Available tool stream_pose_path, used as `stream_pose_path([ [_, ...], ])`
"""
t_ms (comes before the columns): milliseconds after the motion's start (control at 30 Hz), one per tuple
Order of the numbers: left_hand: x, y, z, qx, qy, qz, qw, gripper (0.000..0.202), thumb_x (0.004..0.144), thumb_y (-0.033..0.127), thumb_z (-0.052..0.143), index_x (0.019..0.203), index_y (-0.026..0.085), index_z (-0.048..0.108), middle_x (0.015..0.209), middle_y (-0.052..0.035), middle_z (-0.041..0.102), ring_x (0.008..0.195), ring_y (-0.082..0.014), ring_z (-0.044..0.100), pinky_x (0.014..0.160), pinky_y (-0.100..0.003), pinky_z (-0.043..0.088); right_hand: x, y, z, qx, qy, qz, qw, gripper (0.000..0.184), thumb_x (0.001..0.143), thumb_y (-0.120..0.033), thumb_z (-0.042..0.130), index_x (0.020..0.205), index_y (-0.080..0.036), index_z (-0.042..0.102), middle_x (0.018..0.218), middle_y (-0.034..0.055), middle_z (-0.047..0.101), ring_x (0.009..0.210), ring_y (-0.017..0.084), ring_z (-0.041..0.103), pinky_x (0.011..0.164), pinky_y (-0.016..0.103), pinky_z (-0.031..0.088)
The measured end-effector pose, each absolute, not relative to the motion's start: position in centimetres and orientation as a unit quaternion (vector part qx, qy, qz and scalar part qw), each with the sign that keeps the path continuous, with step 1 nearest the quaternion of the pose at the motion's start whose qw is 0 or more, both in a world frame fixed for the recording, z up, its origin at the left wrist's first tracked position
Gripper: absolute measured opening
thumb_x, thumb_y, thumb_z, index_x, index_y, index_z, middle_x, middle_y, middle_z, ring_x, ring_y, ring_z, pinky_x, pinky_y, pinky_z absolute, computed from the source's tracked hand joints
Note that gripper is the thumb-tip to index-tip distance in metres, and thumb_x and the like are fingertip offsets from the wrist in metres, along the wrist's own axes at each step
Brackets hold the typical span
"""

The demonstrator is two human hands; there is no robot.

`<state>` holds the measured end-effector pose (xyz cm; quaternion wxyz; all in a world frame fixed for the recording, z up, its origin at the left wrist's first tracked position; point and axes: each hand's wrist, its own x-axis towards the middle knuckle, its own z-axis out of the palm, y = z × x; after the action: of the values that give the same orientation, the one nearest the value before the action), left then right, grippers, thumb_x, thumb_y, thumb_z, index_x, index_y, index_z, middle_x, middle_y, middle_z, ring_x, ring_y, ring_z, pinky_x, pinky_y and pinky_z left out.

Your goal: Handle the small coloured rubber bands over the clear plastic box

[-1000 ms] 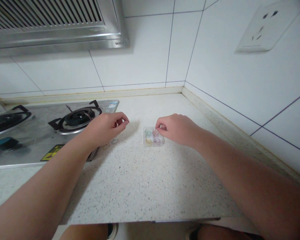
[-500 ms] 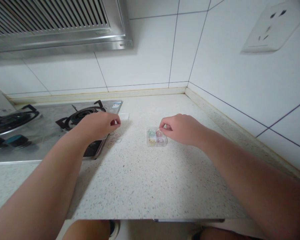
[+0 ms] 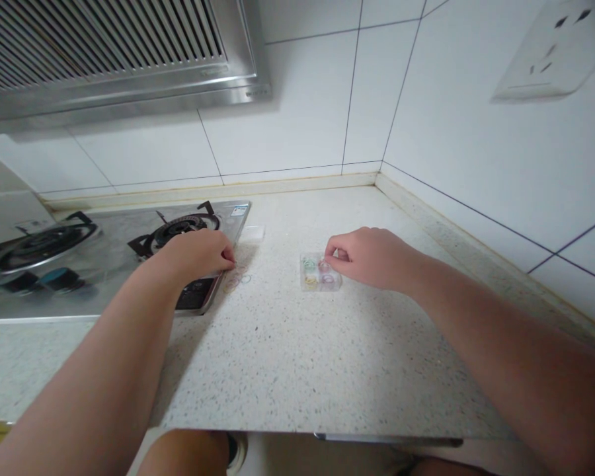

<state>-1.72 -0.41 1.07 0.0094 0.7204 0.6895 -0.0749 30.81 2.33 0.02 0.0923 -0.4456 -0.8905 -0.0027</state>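
A small clear compartment box [image 3: 320,287] sits on the speckled counter, with green, pink, yellow and purple loops sorted in its sections. My right hand [image 3: 371,256] is at the box's upper right corner, thumb and forefinger pinched over the pink section; what they hold is too small to make out. To the left, a loose group of thin coloured loops, like small rubber bands [image 3: 234,284], lies beside the stove edge. My left hand [image 3: 203,254] reaches down at the far side of these loops, its fingertips pinched together, and anything between them is hidden.
A clear flat lid [image 3: 252,233] lies behind the loops, near the stove. The gas stove [image 3: 114,291] with black burner grates takes up the left side, below a metal range hood [image 3: 228,82]. White tiled walls meet at the back right; a socket [image 3: 550,56] is on the right.
My left hand has lowered toward the loose loops. My right hand stays at the box's upper right corner. The whole view has shifted slightly, so things appear farther right.
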Motion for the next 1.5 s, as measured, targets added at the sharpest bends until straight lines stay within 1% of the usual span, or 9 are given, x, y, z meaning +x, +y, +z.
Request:
stream_pose_path([
  [167, -1.3, -0.6, 1.1, 0.725, 0.684, -0.081, 0.013, 0.023, 0.075, 0.037, 0.061, 0.084, 0.027, 0.08, 0.087, -0.0095, 0.077, 0.079, -0.0279, 0.069, 0.064, -0.034, 0.043, 30.8, 2.3, 0.0, -0.44, -0.893, 0.002, 0.092, 0.027, 0.086, -0.043, 0.052, 0.091, -0.03, 0.075, 0.084, 0.0021, 0.075, 0.069, 0.019, 0.063, 0.058, 0.03, 0.032],
  [400, -0.3, -0.9, 1.0, 0.745, 0.665, -0.054, -0.006, 0.02, 0.075, 0.033, 0.058, 0.081, 0.022, 0.075, 0.082, -0.0085, 0.075, 0.073, -0.0233, 0.065, 0.059, -0.031, 0.037, 30.8, 2.3, 0.0, -0.432, -0.897, -0.006, 0.092, 0.027, 0.087, -0.042, 0.051, 0.093, -0.031, 0.074, 0.085, 0.0012, 0.075, 0.07, 0.018, 0.063, 0.059, 0.029, 0.032],
  [667, 1.6, -1.9, 2.3, 0.786, 0.612, 0.084, -0.033, 0.019, 0.079, 0.036, 0.059, 0.086, 0.021, 0.069, 0.084, -0.0039, 0.071, 0.069, -0.0173, 0.06, 0.064, -0.029, 0.039, 30.6, 2.1, 0.2, -0.427, -0.898, -0.015, 0.103, 0.025, 0.087, -0.04, 0.052, 0.091, -0.03, 0.074, 0.081, 0.0004, 0.075, 0.069, 0.017, 0.063, 0.059, 0.028, 0.032],
  [833, 3.7, -2.6, 2.0, 0.798, 0.579, 0.166, -0.026, 0.015, 0.081, 0.032, 0.059, 0.087, 0.02, 0.066, 0.082, -0.002, 0.068, 0.069, -0.015, 0.058, 0.063, -0.028, 0.039, 30.6, 2.1, 0.2, -0.416, -0.901, -0.014, 0.119, 0.024, 0.087, -0.039, 0.053, 0.091, -0.028, 0.074, 0.08, 0.0011, 0.075, 0.069, 0.018, 0.063, 0.059, 0.028, 0.031],
  [900, 4.9, -2.9, 1.5, 0.806, 0.556, 0.204, 0.016, 0.012, 0.081, 0.029, 0.06, 0.087, 0.02, 0.065, 0.079, -0.0002, 0.066, 0.063, -0.0126, 0.055, 0.06, -0.026, 0.039, 30.7, 2.0, 0.2, -0.407, -0.904, -0.009, 0.131, 0.023, 0.088, -0.038, 0.054, 0.091, -0.027, 0.074, 0.079, 0.0008, 0.074, 0.068, 0.017, 0.062, 0.06, 0.028, 0.032],
  [1000, 6.6, -3.2, 0.4, 0.81, 0.511, 0.273, 0.092, 0.007, 0.081, 0.021, 0.059, 0.085, 0.018, 0.063, 0.076, 0.001, 0.065, 0.064, -0.0109, 0.055, 0.06, -0.024, 0.041, 30.5, 1.8, 0.3, -0.388, -0.907, 0.037, 0.161, 0.02, 0.088, -0.036, 0.056, 0.092, -0.026, 0.073, 0.075, -0.0005, 0.073, 0.065, 0.014, 0.06, 0.061, 0.028, 0.033],
  [1133, 7.9, -3.3, -0.9, 0.774, 0.488, 0.356, 0.19, 0.006, 0.085, 0.022, 0.06, 0.087, 0.017, 0.062, 0.077, 0.0008, 0.063, 0.066, -0.0099, 0.054, 0.058, -0.022, 0.042, 30.1, 1.4, 0.1, -0.328, -0.898, 0.181, 0.23, 0.017, 0.09, -0.031, 0.059, 0.096, -0.021, 0.072, 0.068, -0.0023, 0.068, 0.057, 0.009, 0.054, 0.059, 0.025, 0.036],
  [1267, 8.4, -3.0, -1.5, 0.724, 0.463, 0.419, 0.293, 0.007, 0.087, 0.022, 0.059, 0.089, 0.016, 0.061, 0.08, -0.001, 0.064, 0.069, -0.0102, 0.056, 0.058, -0.022, 0.042, 29.7, 1.2, -0.4, -0.288, -0.865, 0.283, 0.297, 0.019, 0.09, -0.033, 0.061, 0.099, -0.019, 0.069, 0.066, -0.003, 0.064, 0.051, 0.007, 0.05, 0.051, 0.023, 0.036],
  [1500, 9.5, -3.3, -1.5, 0.664, 0.421, 0.463, 0.409, 0.005, 0.084, 0.019, 0.061, 0.087, 0.016, 0.059, 0.075, 0.0006, 0.062, 0.06, -0.0078, 0.051, 0.052, -0.02, 0.039, 29.7, 1.4, -0.7, -0.301, -0.834, 0.324, 0.33, 0.022, 0.089, -0.037, 0.065, 0.102, -0.019, 0.063, 0.066, -0.0044, 0.061, 0.049, 0.007, 0.048, 0.046, 0.022, 0.035],
])
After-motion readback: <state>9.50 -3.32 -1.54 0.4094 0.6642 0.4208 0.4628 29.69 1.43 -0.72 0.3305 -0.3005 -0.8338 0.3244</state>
